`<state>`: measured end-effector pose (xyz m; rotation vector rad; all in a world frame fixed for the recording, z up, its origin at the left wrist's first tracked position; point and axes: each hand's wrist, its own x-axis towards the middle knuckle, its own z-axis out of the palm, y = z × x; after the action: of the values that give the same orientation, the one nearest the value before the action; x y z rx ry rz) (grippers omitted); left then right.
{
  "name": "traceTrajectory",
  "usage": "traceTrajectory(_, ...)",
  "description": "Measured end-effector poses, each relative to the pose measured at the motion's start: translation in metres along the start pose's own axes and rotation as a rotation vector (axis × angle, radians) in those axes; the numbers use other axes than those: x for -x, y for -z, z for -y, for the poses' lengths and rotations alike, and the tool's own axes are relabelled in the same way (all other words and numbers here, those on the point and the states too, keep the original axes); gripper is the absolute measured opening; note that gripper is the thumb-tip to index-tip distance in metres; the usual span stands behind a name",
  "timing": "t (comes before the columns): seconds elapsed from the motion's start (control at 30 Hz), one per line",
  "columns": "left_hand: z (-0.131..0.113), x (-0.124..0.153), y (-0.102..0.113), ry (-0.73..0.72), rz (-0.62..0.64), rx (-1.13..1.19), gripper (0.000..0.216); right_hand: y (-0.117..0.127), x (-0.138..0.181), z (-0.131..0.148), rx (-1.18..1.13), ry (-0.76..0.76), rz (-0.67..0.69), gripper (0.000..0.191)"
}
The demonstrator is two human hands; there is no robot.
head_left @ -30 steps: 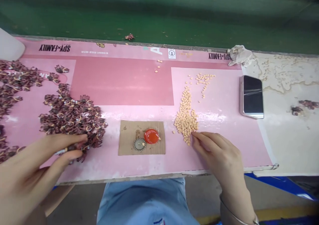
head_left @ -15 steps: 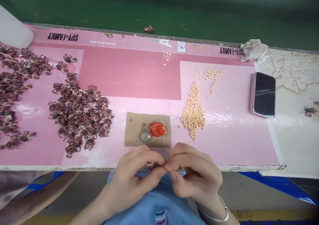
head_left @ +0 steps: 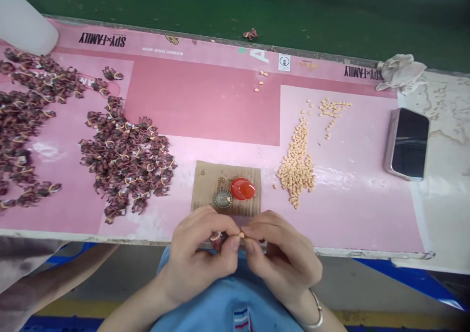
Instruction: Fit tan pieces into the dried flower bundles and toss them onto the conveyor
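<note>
From my left hand (head_left: pixel 201 244), I could pass forward over bare mat (head_left: pixel 205 102) between the dark pile (head_left: pixel 127 160) and the cardboard (head_left: pixel 200 185). My right hand (head_left: pixel 284 246) has a lane between the beads (head_left: pixel 296 175) and the phone (head_left: pixel 409 144). Straight ahead, the red cap (head_left: pixel 243 189) and dish (head_left: pixel 223 199) obstruct me; beyond them I have room up to some loose beads (head_left: pixel 261 83). The container (head_left: pixel 25 21) blocks the far left.

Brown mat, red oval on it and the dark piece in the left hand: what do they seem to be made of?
Brown mat: probably matte corrugated cardboard, given its tan colour and fine parallel lines.
Red oval: glossy, with bright highlights; perhaps plastic, though wet contents are possible.
Dark piece: possibly moulded plastic, but fingers partly hide it.
</note>
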<state>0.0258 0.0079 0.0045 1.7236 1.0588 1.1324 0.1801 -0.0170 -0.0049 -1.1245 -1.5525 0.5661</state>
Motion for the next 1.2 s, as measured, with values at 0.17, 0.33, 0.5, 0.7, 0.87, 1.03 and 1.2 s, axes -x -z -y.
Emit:
traceTrajectory(0.17,0.002,0.003,-0.001,0.011,0.02,-0.038,0.011,-0.002,0.001,-0.002,0.125,0.066,-0.025,0.011)
traceTrajectory(0.33,0.003,0.005,0.002,0.016,0.026,-0.056,0.009,0.004,-0.007,-0.003,0.19,0.088,0.007,0.014)
traceTrajectory(0.5,0.007,0.006,0.013,0.024,0.056,-0.119,0.014,0.025,-0.02,-0.018,0.437,0.119,0.073,0.021)
traceTrajectory(0.7,0.016,0.01,0.021,-0.046,0.19,-0.253,0.034,0.035,-0.029,-0.027,0.639,0.245,0.235,0.015)
traceTrajectory(0.87,0.022,0.025,0.02,0.076,0.057,-0.139,0.034,0.035,-0.032,-0.022,0.686,0.285,0.31,0.013)
traceTrajectory(1.03,0.018,0.025,0.013,0.216,-0.002,0.252,0.015,0.039,-0.037,-0.019,0.718,0.295,0.362,0.014)
traceTrajectory(1.2,0.015,0.022,0.008,0.365,0.032,0.579,0.006,0.038,-0.04,-0.011,0.658,0.265,0.367,0.017)
